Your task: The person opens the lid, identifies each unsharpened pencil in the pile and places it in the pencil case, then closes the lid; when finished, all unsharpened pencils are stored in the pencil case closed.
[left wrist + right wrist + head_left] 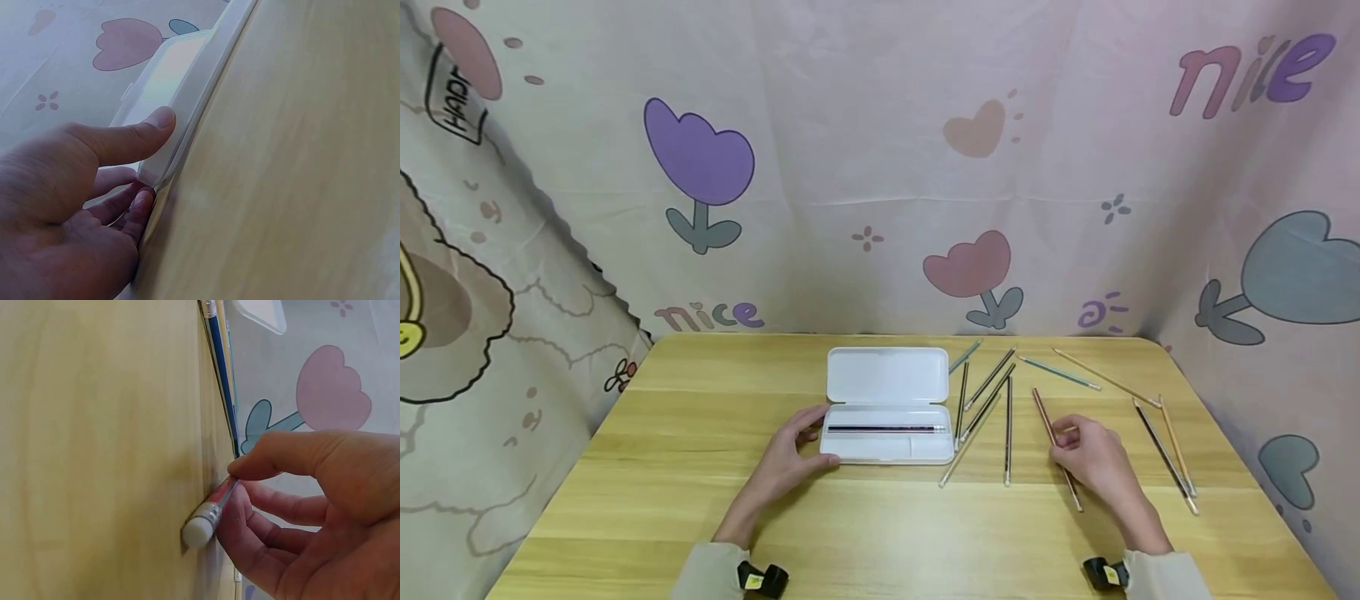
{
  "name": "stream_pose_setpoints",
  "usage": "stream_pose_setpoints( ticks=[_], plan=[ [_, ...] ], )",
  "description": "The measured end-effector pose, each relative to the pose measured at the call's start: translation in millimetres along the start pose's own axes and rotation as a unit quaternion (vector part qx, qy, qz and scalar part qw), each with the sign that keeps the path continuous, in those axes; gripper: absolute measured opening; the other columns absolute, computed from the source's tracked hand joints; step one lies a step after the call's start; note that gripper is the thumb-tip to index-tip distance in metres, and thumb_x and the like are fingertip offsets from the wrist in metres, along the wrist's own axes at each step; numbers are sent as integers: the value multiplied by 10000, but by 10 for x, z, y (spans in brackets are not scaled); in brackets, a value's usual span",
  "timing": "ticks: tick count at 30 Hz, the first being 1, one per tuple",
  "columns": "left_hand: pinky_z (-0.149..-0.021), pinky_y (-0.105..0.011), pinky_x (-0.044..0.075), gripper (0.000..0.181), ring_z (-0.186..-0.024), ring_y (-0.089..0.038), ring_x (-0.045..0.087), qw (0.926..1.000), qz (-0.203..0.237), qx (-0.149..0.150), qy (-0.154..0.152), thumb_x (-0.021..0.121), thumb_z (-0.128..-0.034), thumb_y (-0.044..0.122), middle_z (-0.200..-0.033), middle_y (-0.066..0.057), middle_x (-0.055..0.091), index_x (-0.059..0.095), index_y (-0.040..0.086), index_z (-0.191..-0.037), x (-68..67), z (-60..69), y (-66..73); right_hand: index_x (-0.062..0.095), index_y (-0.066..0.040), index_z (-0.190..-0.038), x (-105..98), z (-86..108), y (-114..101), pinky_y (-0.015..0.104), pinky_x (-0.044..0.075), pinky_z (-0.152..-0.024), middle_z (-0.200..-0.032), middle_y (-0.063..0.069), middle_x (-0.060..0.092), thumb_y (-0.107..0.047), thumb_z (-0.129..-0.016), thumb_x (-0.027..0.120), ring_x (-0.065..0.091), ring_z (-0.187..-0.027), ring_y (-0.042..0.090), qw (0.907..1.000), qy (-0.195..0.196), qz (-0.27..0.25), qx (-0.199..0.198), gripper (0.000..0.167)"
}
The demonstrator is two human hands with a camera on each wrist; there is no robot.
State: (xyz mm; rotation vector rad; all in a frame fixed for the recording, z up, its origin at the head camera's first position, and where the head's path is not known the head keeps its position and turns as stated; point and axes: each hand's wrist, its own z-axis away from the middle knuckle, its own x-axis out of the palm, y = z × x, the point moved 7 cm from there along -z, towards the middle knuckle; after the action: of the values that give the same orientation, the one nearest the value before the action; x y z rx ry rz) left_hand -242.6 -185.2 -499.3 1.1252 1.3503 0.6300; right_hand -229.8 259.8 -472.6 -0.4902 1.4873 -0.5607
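Note:
A white pencil case lies on the table with its lid folded back. At least one dark pencil with a white eraser end lies in its long compartment. My left hand grips the case's left end, thumb at the front corner and fingers curled by the side, as the left wrist view also shows. Well to the right of the case, my right hand pinches a red pencil between thumb and fingers. Its white eraser points toward the person, close above or touching the table; I cannot tell which.
Several loose pencils lie just right of the case, among them a dark one. A teal pencil and a yellow pencil lie at the back right. Another dark pencil lies right of my right hand. Patterned cloth hangs behind the table.

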Motion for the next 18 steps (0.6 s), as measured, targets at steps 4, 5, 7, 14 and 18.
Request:
stream_pose_setpoints(
  ticks=[4, 5, 7, 14, 18],
  plan=[
    [-1068, -504, 479, 807, -1251, -349, 551, 10000, -28, -7, -4, 896, -794, 138, -1486, -194, 508, 504, -5, -1485, -10, 19, 9, 687, 48, -1087, -4, 4, -27, 296, 505, -643, -864, 36, 686, -45, -873, 705, 631, -767, 175, 9999, 29, -96, -110, 233],
    [-1067, -503, 480, 808, -1246, -349, 554, 10000, -40, -11, 1, 895, -794, 140, -1485, -195, 509, 503, -4, -1486, -13, 21, 9, 687, 46, -1078, -9, 1, -43, 280, 508, -636, -869, 42, 678, -48, -889, 690, 627, -773, 176, 9997, 60, -153, -185, 210],
    [-1067, -503, 479, 810, -1242, -350, 557, 10000, -47, -24, 14, 894, -796, 146, -1484, -195, 509, 501, -1, -1489, -17, 21, 8, 692, 43, -1070, -25, -8, -84, 250, 525, -641, -891, 58, 675, -57, -929, 664, 633, -796, 180, 9988, 159, -274, -371, 176],
    [-1078, -482, 477, 825, -1249, -348, 551, 10000, -38, -79, -12, 901, -787, 147, -1488, -193, 505, 496, -11, -1489, -1, 5, -40, 688, 3, -1090, -80, -48, -236, 264, 533, -654, -963, 106, 691, -196, -1050, 607, 678, -859, 254, 9936, 577, -553, -794, 218],
    [-1084, -478, 472, 829, -1257, -344, 548, 9999, -24, -105, -17, 901, -785, 143, -1489, -188, 506, 494, -8, -1492, 10, -2, -46, 686, 7, -1076, -64, -90, -371, 310, 575, -709, -962, 124, 697, -162, -1042, 620, 669, -876, 259, 9896, 681, -750, -1018, 185]
  ],
)
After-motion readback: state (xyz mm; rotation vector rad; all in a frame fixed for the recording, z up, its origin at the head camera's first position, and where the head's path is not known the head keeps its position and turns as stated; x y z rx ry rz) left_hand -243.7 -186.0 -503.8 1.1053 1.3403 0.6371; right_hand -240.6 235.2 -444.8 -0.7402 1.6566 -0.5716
